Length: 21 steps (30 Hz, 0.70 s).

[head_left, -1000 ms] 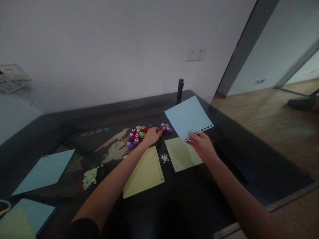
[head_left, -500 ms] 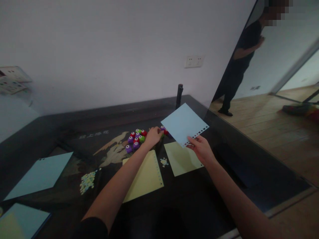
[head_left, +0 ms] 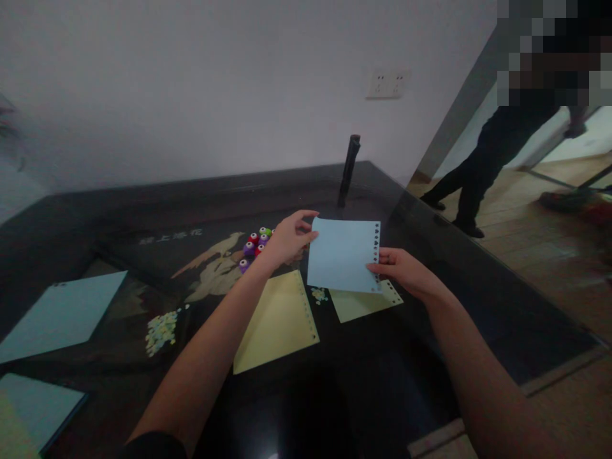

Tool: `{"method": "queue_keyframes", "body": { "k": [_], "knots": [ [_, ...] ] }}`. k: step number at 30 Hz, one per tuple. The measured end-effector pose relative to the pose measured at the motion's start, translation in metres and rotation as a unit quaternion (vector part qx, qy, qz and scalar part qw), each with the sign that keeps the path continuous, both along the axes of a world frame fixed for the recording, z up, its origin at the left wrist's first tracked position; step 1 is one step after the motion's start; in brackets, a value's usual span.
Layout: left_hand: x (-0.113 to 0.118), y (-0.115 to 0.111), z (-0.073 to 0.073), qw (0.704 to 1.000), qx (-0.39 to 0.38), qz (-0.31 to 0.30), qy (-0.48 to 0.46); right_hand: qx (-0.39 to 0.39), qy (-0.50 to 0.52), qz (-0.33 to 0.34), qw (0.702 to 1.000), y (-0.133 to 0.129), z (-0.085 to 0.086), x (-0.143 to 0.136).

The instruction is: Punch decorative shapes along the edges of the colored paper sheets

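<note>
A light blue sheet of paper with a row of punched shapes down its right edge is held up above the table. My right hand pinches that punched edge, thumb in front and fingers behind. At the sheet's upper left corner is my left hand, its thumb and fingers closed around the corner. Behind my left hand stand several small punchers with eye-like tops, in purple, red and green, partly hidden. Below lie a yellow sheet and a second yellow sheet, both with punched edges; the blue one covers part of the second.
Small paper cutouts form a pile at the left and a smaller pile between the yellow sheets. More blue paper lies far left, with a stack nearer. A black upright object stands at the back. A person is beyond the table.
My left hand has left the punchers and come to the blue sheet's corner. The sheet has turned upright in my right hand. The person at the right has moved nearer.
</note>
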<state>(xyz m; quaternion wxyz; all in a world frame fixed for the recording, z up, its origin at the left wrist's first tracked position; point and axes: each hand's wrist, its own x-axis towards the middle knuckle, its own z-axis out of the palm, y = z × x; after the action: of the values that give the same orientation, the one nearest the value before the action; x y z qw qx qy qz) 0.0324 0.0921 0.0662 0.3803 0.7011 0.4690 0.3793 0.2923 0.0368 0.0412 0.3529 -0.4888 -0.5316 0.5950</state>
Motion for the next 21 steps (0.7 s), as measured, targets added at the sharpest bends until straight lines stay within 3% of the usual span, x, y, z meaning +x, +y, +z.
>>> {"method": "queue_keyframes", "body": {
  "k": [3, 8, 14, 17, 21],
  "knots": [
    [0.003, -0.001, -0.004, 0.999, 0.016, 0.018, 0.039, -0.006, -0.009, -0.010, 1.000, -0.001, 0.002, 0.004],
    [0.001, 0.000, -0.010, 0.997, -0.055, -0.024, 0.040, 0.001, -0.021, -0.047, 0.999, 0.000, 0.007, 0.008],
    [0.007, 0.002, -0.019, 0.996, -0.080, -0.023, 0.018, -0.003, -0.075, -0.046, 0.996, -0.001, 0.012, 0.015],
    [0.015, 0.000, -0.025, 0.992, -0.091, -0.049, 0.073, -0.007, -0.147, -0.037, 0.988, 0.000, 0.011, 0.022],
    [0.023, -0.003, -0.036, 0.980, -0.018, -0.045, 0.194, 0.014, -0.232, -0.027, 0.972, 0.004, 0.006, 0.030]
  ]
}}
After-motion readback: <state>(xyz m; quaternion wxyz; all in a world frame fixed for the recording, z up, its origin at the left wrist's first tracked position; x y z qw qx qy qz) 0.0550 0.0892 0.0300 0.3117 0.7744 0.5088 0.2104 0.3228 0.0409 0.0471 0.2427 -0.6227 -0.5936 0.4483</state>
